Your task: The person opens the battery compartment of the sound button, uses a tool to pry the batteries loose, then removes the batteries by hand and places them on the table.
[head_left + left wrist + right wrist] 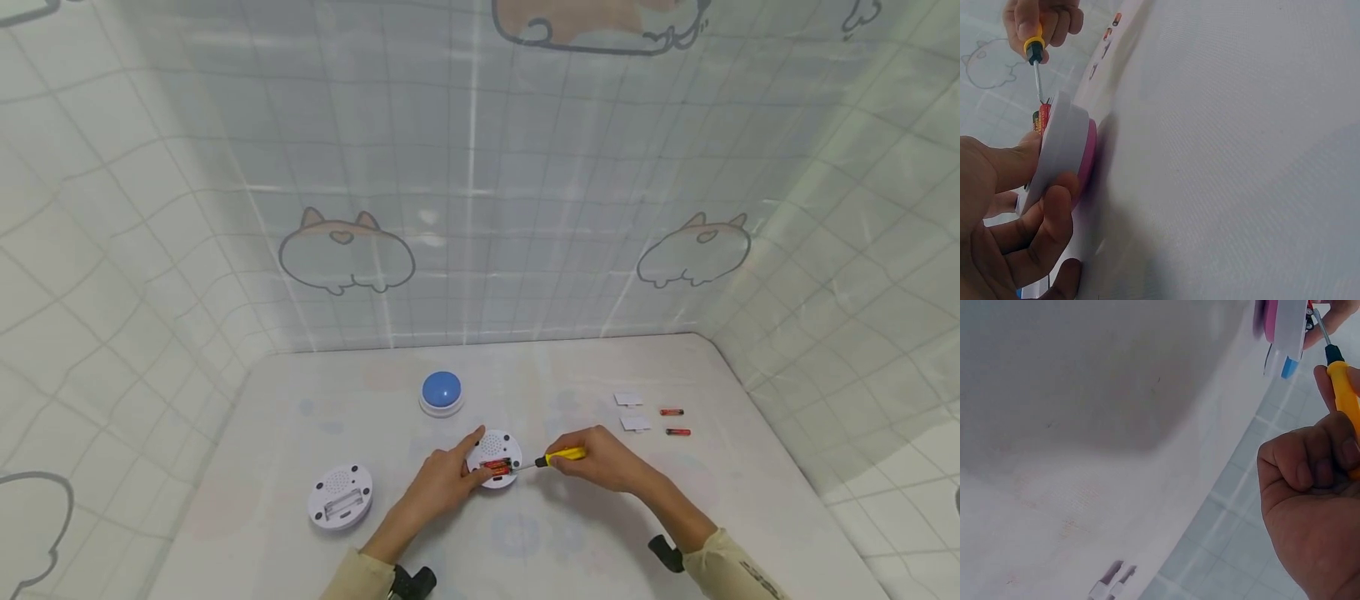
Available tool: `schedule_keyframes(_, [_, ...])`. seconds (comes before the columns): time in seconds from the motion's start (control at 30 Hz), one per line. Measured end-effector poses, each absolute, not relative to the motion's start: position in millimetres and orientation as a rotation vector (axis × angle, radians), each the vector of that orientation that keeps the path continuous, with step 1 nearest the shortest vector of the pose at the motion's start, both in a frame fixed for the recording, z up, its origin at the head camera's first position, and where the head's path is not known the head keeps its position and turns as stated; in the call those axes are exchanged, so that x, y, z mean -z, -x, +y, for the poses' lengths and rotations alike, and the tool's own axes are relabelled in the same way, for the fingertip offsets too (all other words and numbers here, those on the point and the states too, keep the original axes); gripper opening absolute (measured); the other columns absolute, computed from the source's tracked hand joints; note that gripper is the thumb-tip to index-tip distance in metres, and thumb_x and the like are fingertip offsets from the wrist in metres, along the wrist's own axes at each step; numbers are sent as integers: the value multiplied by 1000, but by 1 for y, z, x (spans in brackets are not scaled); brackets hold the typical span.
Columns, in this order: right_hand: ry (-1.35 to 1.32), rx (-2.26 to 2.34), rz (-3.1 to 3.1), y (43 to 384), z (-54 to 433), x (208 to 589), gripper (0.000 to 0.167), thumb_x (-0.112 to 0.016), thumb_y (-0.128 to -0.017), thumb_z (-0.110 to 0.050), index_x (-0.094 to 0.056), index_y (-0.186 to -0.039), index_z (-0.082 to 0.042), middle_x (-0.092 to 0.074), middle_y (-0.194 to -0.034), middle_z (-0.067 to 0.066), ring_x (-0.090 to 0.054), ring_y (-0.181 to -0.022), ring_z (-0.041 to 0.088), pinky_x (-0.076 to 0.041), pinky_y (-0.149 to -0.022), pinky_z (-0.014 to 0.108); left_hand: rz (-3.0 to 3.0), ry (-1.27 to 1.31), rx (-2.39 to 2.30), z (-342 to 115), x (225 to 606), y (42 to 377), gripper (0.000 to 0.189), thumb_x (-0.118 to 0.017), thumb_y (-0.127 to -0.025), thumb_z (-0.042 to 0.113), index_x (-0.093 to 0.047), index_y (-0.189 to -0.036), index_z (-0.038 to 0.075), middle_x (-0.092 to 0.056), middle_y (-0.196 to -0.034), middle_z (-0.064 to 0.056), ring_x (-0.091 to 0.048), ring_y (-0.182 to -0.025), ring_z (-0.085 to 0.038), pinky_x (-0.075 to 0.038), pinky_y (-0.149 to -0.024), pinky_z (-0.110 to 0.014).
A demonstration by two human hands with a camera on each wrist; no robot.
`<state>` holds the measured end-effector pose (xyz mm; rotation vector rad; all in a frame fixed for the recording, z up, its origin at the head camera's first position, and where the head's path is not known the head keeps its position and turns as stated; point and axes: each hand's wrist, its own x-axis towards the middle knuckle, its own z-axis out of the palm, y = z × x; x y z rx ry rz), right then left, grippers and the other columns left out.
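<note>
My left hand (441, 483) grips a round white push-button device (491, 447), turned bottom up, with a pink part facing the table in the left wrist view. Red batteries (496, 467) lie at its open battery compartment, the left thumb beside or on them. In my right hand (606, 461) is a yellow-handled screwdriver (567, 454), pinched by the handle. Its metal tip reaches the battery ends at the device's right edge; exact contact cannot be told. Another white device (334, 492) lies bottom up at the left, its battery compartment uncovered.
A blue-topped button (441, 390) stands upright behind the hands. At the right lie two small white covers (628, 399) and two loose red batteries (672, 412). Tiled-pattern walls (465, 250) border the white table (525, 367) at the back and sides.
</note>
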<state>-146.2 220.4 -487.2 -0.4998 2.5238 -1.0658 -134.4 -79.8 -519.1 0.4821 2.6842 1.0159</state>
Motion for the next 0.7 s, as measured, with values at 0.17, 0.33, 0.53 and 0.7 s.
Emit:
schedule_keyframes(0.17, [481,1062,2575,143,224,487,12,-71,-94,-31,-74,-103,-24,-68,-96,-8,-57,-85,16,-50,-73,29,2698,-504,-1009,-79,521,135,69,-70,-95,37,-42,-154,17,-53,-62,10,-46,-57,-6,-37,-55,-26])
schedule_keyframes(0.33, [419,1060,2631,140,231,488,8,-71,-93,-26,-69,-101,-25,-64,-87,-8,-55,-77,15,-47,-66,26,2691,-496,-1006,-79,521,136,69,-70,-95,37,-41,-155,18,-54,-63,9,-47,-57,-7,-38,-55,-26])
schedule_keyframes(0.53, [320,1000,2725,136,237,490,12,-71,-92,-22,-67,-103,-25,-65,-91,-10,-54,-78,14,-45,-68,29,2681,-497,-1019,-80,521,136,69,-68,-95,39,-41,-155,18,-54,-62,9,-47,-56,-7,-38,-55,-26])
schedule_keyframes(0.7, [221,895,2811,132,243,493,13,-70,-92,-24,-65,-104,-25,-65,-92,-9,-53,-78,14,-44,-72,33,2671,-497,-1028,-82,523,136,69,-68,-95,42,-41,-155,19,-53,-61,10,-45,-55,-6,-36,-54,-25])
